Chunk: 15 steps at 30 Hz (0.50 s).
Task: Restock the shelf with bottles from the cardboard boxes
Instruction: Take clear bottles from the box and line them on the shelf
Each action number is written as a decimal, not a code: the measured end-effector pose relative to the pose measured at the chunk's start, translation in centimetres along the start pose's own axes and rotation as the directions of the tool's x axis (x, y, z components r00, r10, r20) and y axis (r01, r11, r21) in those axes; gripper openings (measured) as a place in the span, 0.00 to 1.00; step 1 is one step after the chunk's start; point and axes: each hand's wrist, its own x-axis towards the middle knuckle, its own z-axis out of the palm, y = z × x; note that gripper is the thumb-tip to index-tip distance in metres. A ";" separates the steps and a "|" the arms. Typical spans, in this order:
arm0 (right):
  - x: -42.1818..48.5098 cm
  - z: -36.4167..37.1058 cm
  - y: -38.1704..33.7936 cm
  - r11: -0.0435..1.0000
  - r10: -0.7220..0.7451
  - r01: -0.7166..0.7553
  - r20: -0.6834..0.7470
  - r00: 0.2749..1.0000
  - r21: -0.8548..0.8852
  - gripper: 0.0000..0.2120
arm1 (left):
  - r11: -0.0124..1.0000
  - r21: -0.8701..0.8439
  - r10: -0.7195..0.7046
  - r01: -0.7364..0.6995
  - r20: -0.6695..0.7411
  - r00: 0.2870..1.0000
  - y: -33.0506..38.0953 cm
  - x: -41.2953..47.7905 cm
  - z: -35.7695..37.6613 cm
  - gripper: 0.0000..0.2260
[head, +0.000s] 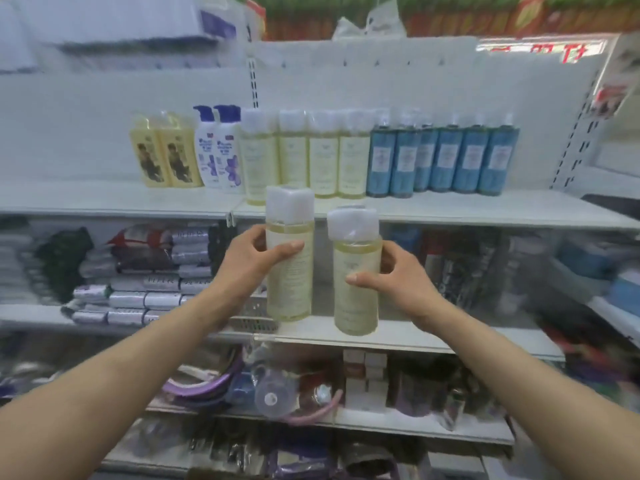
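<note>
I note stacked silver-and-purple foil packs [145, 297] at lower left, with a white mesh basket [252, 317] just to their right. Further down, purple hoops [204, 388] lie near small stacked white cartons [363, 375]. A red-lettered sign [540, 50], blurred, sits at upper right.

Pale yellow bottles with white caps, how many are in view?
6. Four bottles line the upper shelf; the left hand holds one, the right hand another. More may hide behind the row.

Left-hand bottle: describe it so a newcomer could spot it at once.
Start at the white shelf and its row of pale yellow, white-capped bottles. In front of that row, two matching bottles are held up. It is the left, higher one, gripped by the left hand; its twin sits lower in the right hand.
</note>
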 end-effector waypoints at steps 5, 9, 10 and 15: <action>4.6 -1.2 -5.9 0.996 -0.080 0.081 -0.032 0.996 0.034 0.34 | 0.998 -0.031 0.047 -0.050 -0.088 0.995 5.0 2.8 -2.2 0.27; 8.4 -1.6 -9.5 0.993 -0.109 0.111 -0.046 0.993 0.042 0.38 | 0.997 -0.005 0.070 -0.071 -0.122 0.990 7.1 4.3 -4.5 0.28; 9.2 -1.5 -10.1 0.993 -0.112 0.113 -0.037 0.993 0.037 0.38 | 0.997 0.003 0.075 -0.075 -0.127 0.989 7.4 4.6 -5.1 0.27; 12.9 -0.3 -12.0 0.993 -0.116 0.117 -0.064 0.991 0.014 0.34 | 0.997 0.032 0.077 -0.073 -0.126 0.989 7.6 7.3 -8.0 0.27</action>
